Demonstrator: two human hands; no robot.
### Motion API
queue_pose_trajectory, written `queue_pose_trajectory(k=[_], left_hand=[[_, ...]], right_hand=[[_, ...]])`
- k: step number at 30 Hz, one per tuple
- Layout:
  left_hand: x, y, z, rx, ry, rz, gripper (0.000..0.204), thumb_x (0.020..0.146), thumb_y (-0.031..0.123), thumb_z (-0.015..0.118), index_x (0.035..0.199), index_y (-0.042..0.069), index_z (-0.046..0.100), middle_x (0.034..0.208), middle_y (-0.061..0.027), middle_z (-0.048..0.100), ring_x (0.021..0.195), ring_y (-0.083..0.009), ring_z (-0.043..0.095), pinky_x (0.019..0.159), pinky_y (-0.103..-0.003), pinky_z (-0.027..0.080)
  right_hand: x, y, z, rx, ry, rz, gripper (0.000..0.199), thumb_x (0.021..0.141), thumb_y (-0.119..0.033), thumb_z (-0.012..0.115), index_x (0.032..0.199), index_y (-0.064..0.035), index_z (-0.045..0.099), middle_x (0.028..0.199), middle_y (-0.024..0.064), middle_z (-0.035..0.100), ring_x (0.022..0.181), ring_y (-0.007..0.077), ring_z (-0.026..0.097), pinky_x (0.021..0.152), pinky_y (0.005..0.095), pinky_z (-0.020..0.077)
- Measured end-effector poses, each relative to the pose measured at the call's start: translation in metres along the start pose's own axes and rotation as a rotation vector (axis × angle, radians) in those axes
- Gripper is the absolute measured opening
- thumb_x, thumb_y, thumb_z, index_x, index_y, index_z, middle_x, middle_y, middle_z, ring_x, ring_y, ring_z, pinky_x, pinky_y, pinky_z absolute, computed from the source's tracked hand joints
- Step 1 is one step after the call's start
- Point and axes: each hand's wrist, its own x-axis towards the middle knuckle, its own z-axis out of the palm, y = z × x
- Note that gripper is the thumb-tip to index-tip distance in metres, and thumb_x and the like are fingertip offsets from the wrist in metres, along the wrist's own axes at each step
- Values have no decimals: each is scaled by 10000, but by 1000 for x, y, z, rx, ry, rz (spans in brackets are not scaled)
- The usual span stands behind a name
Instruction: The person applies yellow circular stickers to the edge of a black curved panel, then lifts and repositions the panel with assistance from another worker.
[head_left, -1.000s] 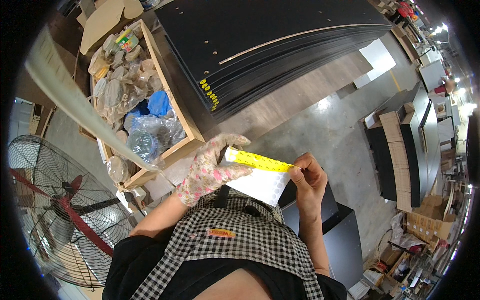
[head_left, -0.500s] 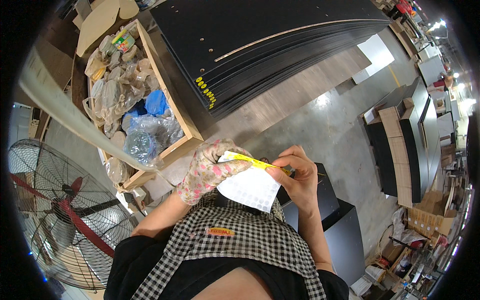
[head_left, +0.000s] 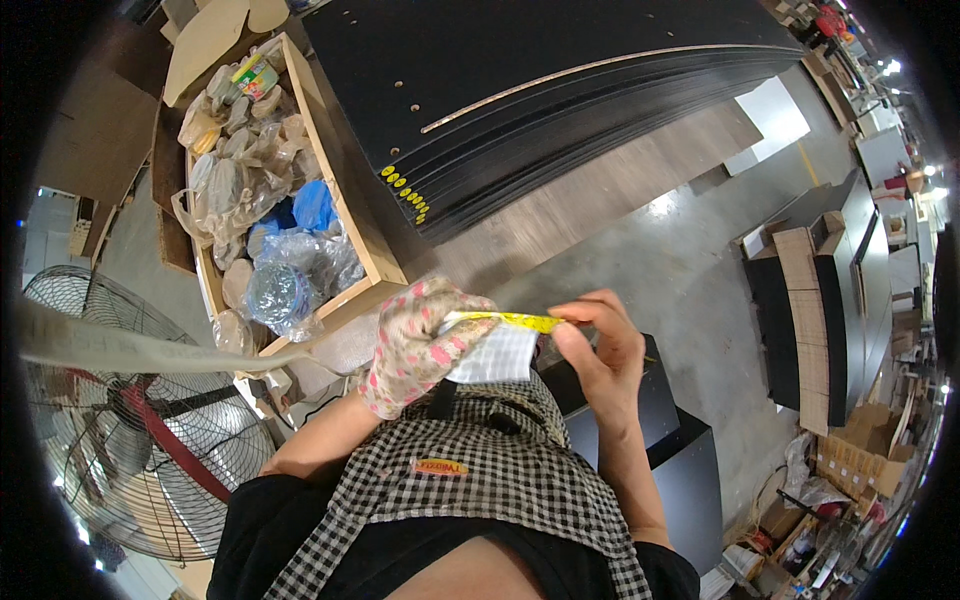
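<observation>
My left hand (head_left: 418,345), in a pink-flowered glove, grips a white sheet of round stickers (head_left: 500,356) between thumb and fingers. Along the sheet's upper edge runs a row of yellow stickers (head_left: 534,322). Bare thumb and fingers of my right hand (head_left: 606,348) pinch at the right end of this yellow edge. Whether a single sticker has come off into them is too small to tell. Beyond both hands lies a stack of black panels (head_left: 560,110), with several yellow round stickers (head_left: 404,190) on its near left corner.
A wooden box (head_left: 385,262) of bagged parts stands at the left, near a large caged fan (head_left: 130,400). More black panels (head_left: 850,310) are stacked at the right, and black boards (head_left: 680,470) lie beside my right forearm. A pale strap (head_left: 150,350) hangs across the left.
The sticker sheet has tilted, so less of its white face shows. My right hand has shifted slightly right along the yellow edge. The pale strap has swung lower.
</observation>
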Motion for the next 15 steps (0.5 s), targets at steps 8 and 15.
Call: queue_pose_trajectory(k=[8, 15], left_hand=[[-12, 1, 7, 388, 37, 214, 423, 645, 215, 730, 1063, 157, 731, 817, -32, 580, 720, -234, 613, 622, -351, 507], [-20, 2, 15, 449, -14, 239, 408, 638, 209, 727, 1042, 150, 732, 813, -27, 571, 723, -224, 609, 597, -342, 491]], right_hand=[[-1, -5, 5, 622, -132, 602, 159, 908, -102, 620, 942, 48, 662, 673, -16, 509, 575, 49, 412, 515, 206, 307], [-1, 5, 12, 754, -209, 721, 123, 919, -93, 599, 864, 17, 602, 620, -25, 453, 525, 45, 354, 477, 218, 265]])
